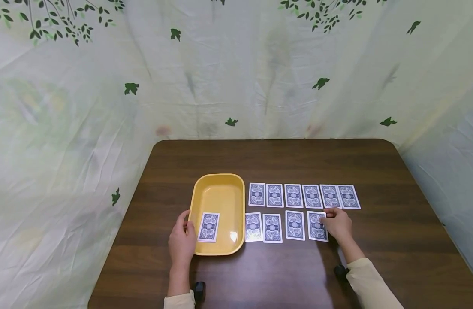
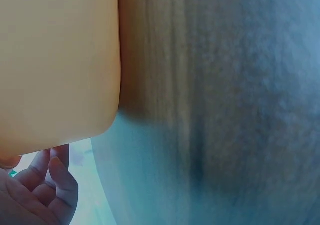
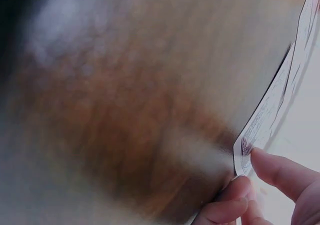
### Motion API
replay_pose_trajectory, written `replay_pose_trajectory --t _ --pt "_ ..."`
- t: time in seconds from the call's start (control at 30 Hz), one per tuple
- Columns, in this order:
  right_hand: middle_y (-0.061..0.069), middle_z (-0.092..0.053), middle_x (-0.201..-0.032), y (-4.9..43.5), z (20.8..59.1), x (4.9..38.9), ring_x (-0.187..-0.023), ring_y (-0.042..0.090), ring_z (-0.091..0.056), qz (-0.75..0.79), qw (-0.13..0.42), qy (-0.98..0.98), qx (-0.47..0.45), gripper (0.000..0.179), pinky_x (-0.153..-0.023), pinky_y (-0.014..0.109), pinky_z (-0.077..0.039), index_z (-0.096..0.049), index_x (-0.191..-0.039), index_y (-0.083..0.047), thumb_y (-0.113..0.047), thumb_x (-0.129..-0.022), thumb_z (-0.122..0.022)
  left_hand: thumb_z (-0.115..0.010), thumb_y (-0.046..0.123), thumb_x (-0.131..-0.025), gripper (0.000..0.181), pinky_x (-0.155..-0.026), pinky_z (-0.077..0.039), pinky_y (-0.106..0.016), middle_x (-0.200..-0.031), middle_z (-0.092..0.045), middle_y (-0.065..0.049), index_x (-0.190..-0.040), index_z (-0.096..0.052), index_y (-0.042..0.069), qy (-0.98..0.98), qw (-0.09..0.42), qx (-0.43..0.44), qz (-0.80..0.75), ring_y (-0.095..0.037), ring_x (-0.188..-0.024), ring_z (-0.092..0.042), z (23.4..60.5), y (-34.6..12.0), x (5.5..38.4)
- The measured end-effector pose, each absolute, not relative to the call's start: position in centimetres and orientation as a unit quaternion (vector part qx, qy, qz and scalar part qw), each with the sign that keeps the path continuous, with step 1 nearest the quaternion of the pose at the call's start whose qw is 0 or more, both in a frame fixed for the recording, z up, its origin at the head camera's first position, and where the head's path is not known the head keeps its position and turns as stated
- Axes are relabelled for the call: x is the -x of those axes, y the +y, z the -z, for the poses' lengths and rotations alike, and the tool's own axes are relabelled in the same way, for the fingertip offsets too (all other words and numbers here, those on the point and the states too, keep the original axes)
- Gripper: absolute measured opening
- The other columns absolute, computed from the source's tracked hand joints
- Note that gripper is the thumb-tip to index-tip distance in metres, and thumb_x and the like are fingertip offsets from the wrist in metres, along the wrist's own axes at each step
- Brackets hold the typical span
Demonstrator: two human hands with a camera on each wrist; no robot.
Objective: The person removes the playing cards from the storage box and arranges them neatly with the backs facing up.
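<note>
A yellow tray lies on the table with one face-down playing card inside it. My left hand grips the tray's left side, thumb at the rim and the other fingers curled against its outer wall. At the right end of the nearer card row, my right hand pinches the right edge of a blue-backed playing card. In the right wrist view the thumb presses on that card's face-down back, with the fingers at its edge.
Several face-down cards form a farther row right of the tray. Others line up in the nearer row, the leftmost card close against the tray's right rim. The brown table ends at a patterned cloth behind.
</note>
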State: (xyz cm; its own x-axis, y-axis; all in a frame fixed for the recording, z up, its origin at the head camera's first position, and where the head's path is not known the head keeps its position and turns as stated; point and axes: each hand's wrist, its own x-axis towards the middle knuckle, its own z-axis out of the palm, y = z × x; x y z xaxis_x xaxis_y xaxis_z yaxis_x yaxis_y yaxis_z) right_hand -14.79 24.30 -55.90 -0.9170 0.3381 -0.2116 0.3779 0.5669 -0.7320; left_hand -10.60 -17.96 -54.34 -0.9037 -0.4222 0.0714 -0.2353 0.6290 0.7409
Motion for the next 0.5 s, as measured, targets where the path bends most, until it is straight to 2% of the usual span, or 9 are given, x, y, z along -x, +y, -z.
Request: replay_pose_trajectory --t 0.5 --pt "0.019 -0.061 -0.091 24.26 55.61 14.77 -0.086 0.034 -0.055 0.416 0.034 0.886 -0.203 0.03 -0.072 0.039 -0.04 -0.062 -0.107 0.008 -0.008 -0.082 -0.067 -0.048 0.017 -0.1 0.036 -0.073 -0.045 -0.051 -0.104 -0.064 -0.02 -0.135 -0.054 0.011 -0.893 0.128 -0.181 0.392 -0.036 -0.086 -0.06 54.35 -18.09 10.52"
